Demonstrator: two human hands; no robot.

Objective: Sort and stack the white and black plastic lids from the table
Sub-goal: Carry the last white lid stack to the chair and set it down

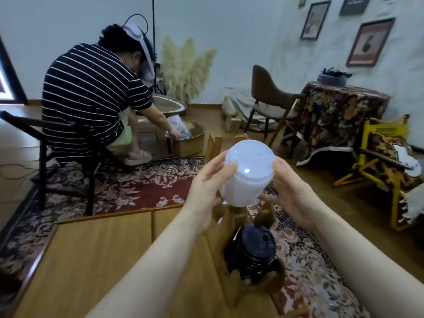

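The person holds a tall stack of white, see-through plastic lids (246,173) up in the air with both hands. The stack is tipped, with its round top pointing up and away. The left hand (206,191) holds the left side of the stack, with the thumb pressed on its side near the top and the fingers curled round behind. The right hand (289,191) holds the right side, with its fingers bent round the stack too.

Below the hands sits a stack of black round plastic lids (252,253). It rests in a brown wooden holder (257,288) at the right edge of the light brown wooden table (91,260). The white stack is up above the black stack and does not touch it.

Under the table lies a red rug with flower shapes (137,182). On the left, another person in a black shirt with thin white stripes (91,95) sits on a dark chair (43,143) and reaches into a brown cardboard box (190,141) on the floor. At the back stand a brown chair (270,99), a table with a dark flowery cloth (335,115) and a yellow folding chair (385,157).
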